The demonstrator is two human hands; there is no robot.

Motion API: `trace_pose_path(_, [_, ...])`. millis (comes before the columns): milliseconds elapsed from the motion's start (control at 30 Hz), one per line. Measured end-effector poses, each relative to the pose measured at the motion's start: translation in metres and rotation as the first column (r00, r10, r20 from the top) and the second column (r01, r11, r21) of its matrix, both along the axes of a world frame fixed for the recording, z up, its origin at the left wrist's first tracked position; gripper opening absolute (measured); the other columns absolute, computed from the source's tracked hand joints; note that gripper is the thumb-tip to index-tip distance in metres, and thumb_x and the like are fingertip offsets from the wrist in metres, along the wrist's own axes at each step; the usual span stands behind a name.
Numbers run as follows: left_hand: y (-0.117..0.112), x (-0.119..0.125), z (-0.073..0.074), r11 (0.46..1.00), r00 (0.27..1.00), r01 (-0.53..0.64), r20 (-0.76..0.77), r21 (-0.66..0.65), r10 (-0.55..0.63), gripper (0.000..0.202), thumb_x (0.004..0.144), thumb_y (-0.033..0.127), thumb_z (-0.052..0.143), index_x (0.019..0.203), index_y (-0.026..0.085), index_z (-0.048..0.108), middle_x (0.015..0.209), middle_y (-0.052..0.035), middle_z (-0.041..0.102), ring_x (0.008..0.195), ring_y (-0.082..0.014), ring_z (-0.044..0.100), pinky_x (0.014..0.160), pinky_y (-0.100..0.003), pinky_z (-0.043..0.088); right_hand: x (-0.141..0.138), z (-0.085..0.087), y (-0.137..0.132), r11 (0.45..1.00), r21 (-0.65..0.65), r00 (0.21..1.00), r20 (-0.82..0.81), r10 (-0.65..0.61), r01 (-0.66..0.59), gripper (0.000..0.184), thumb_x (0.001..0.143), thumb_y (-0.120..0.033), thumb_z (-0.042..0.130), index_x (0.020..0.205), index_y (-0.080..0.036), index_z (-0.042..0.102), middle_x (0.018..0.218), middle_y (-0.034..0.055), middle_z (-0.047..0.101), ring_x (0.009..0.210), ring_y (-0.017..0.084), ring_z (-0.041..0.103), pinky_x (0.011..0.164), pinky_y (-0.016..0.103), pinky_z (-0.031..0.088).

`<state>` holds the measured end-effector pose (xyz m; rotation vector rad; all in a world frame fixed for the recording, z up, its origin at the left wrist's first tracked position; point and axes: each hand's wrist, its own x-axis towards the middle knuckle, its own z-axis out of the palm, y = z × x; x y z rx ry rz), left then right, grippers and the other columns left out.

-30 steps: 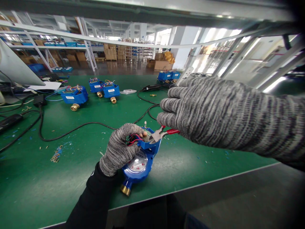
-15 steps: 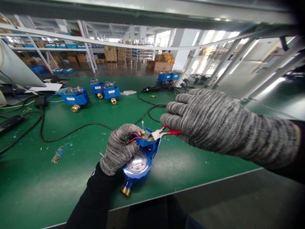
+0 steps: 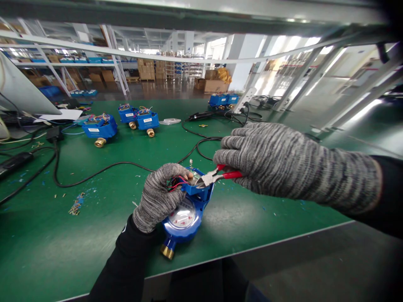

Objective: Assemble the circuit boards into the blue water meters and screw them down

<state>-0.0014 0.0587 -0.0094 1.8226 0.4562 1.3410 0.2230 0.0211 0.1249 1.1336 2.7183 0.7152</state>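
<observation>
A blue water meter (image 3: 183, 220) with a round clear dial and a brass threaded end lies near the table's front edge. My left hand (image 3: 162, 193), in a grey knitted glove, is closed on the meter's upper housing, beside red and black wires (image 3: 178, 183). In my gloved right hand (image 3: 261, 161) are red-handled pliers (image 3: 208, 179), gripped by the handles. Their jaws reach into the open top of the housing, close to my left fingertips. What the jaws touch is too small to make out. A small metal spring (image 3: 190, 163) stands up behind the housing.
Several blue meters (image 3: 100, 127) with brass ends and loose wires stand at the back of the green table (image 3: 103, 226). A black cable (image 3: 103, 171) runs across it. Small brass screws (image 3: 75, 206) lie at left, a power strip (image 3: 244, 100) at back right. A metal beam (image 3: 201, 16) crosses overhead.
The pliers' jaws remain in the housing. My right hand has shifted very slightly, and the whole view has moved a little; otherwise the hold of both hands looks the same.
</observation>
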Motion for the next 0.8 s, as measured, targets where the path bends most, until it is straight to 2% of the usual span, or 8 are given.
trace_pose_path(167, [0.000,0.000,-0.001,1.000,1.000,-0.010,0.011,-0.017,0.010,0.021,0.074,0.017,0.070,0.094,0.020,0.066,0.095,-0.0065,0.068,0.092,-0.0217,0.065,0.087,-0.040,0.053,-0.002,-0.004,-0.010,0.995,-0.002,0.995,-0.019,-0.102,0.102,0.018,0.079,-0.029,0.055,0.092,-0.020,0.065,0.082,0.0057,0.061,0.071,0.019,0.053,0.062,0.028,0.028])
trace_pose_path(333, [0.000,0.000,-0.001,1.000,1.000,-0.016,0.011,0.002,0.016,0.022,0.073,0.014,0.069,0.094,0.020,0.066,0.095,-0.0061,0.068,0.092,-0.0213,0.065,0.088,-0.039,0.053,-0.007,-0.009,-0.018,0.985,0.010,0.980,-0.100,-0.173,0.175,0.020,0.081,-0.033,0.052,0.089,-0.020,0.066,0.078,0.0057,0.061,0.069,0.019,0.053,0.061,0.029,0.028])
trace_pose_path(600, [0.000,0.000,-0.002,0.999,0.999,-0.033,0.019,-0.008,0.034,0.022,0.073,0.020,0.071,0.094,0.020,0.066,0.095,-0.0069,0.068,0.092,-0.0220,0.065,0.087,-0.041,0.054,-0.005,-0.013,-0.015,0.978,-0.092,0.968,-0.152,-0.201,0.189,0.027,0.077,-0.028,0.055,0.100,-0.021,0.066,0.092,0.0082,0.064,0.083,0.023,0.058,0.069,0.031,0.037])
trace_pose_path(800, [0.000,0.000,-0.002,0.999,0.999,-0.040,0.015,-0.009,0.040,0.021,0.074,0.022,0.071,0.094,0.020,0.066,0.096,-0.0072,0.069,0.093,-0.0218,0.065,0.089,-0.042,0.054,-0.006,-0.013,-0.014,0.976,-0.104,0.967,-0.152,-0.206,0.192,0.025,0.077,-0.028,0.056,0.099,-0.021,0.067,0.091,0.0078,0.064,0.083,0.024,0.059,0.069,0.031,0.038])
